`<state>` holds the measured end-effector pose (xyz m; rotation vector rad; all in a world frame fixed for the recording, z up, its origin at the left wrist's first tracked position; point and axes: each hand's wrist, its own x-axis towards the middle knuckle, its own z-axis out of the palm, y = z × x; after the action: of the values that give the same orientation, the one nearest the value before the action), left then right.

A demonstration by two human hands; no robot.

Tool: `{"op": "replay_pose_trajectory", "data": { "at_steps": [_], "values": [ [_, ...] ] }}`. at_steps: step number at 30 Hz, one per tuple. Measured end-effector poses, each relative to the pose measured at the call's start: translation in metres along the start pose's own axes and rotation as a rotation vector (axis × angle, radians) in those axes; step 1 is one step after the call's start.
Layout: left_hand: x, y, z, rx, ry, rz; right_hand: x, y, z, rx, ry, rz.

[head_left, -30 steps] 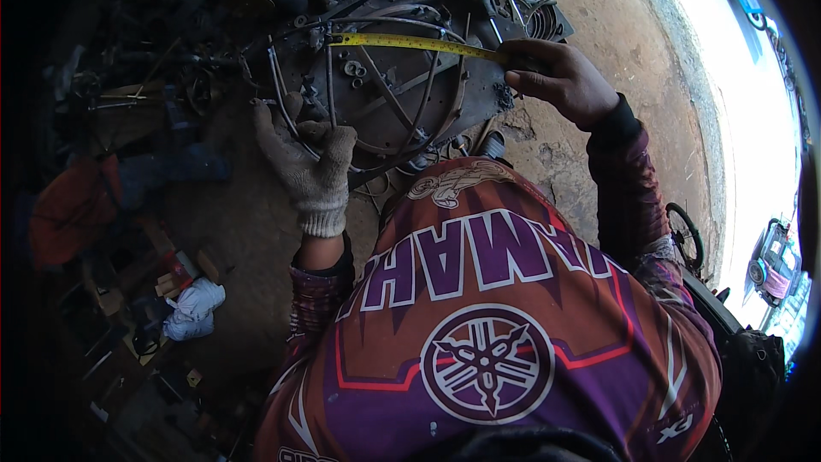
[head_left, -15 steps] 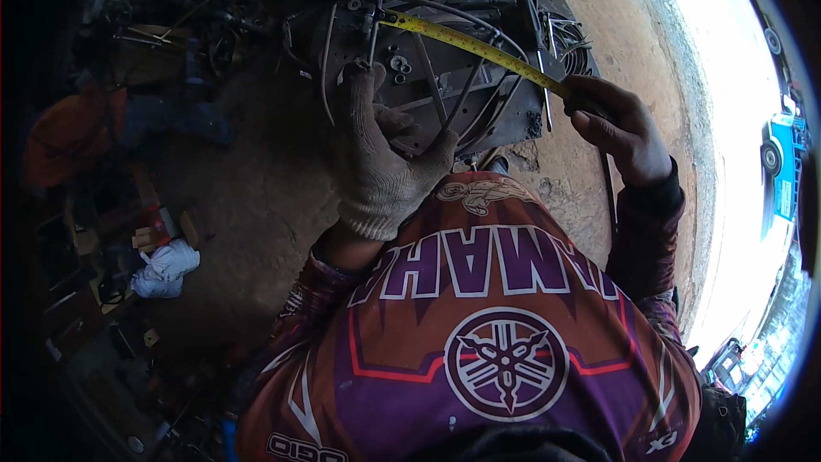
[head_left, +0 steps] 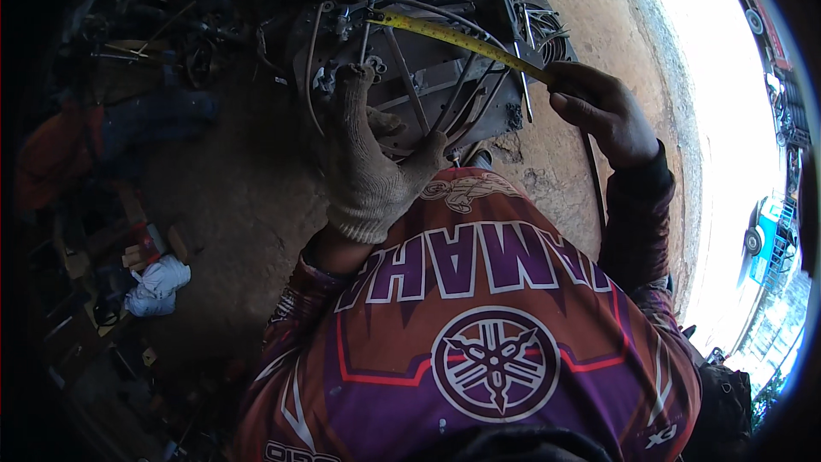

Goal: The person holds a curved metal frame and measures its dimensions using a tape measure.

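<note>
My left hand [head_left: 372,158], in a knitted work glove, grips a frame of bent metal rods [head_left: 315,60] from its near side. Its forefinger reaches up along one rod, its thumb lies against another, and the remaining fingers curl inward. A yellow tape measure [head_left: 453,37] stretches across the rods, sloping down from left to right. The tape's far-left end meets a rod above my forefinger. Bare, my right hand [head_left: 603,109] is closed round the tape at its right end; the case is mostly hidden in the fingers.
Under the frame lies a dark metal worktop [head_left: 505,120] with washers and bars. Coiled rod [head_left: 554,43] sits at its right. Dark scrap crowds the far left, and a white bag [head_left: 158,284] rests on the floor lower left. Outside at right stands a blue vehicle [head_left: 764,235].
The whole view has shifted, with the worktop now slightly further left. My gloved hand and the rod frame have moved a little rightward relative to the washers. Both grips look the same.
</note>
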<state>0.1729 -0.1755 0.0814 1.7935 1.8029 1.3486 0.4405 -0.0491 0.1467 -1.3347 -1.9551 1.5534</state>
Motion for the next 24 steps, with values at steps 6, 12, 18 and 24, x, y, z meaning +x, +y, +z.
{"op": "replay_pose_trajectory", "data": {
  "at_steps": [6, 12, 18, 24],
  "values": [
    [-0.004, -0.001, 0.004, -0.035, 0.013, -0.036, 0.006, 0.008, -0.002, -0.092, -0.003, -0.076],
    [-0.004, -0.007, 0.010, -0.056, 0.050, 0.000, 0.005, 0.008, -0.001, -0.072, -0.003, -0.084],
    [-0.001, 0.000, 0.006, -0.080, 0.011, -0.060, 0.005, 0.004, -0.004, -0.068, -0.039, -0.072],
    [0.001, 0.001, 0.006, -0.110, -0.032, -0.083, 0.006, 0.006, -0.004, -0.078, -0.034, -0.086]
  ]
}}
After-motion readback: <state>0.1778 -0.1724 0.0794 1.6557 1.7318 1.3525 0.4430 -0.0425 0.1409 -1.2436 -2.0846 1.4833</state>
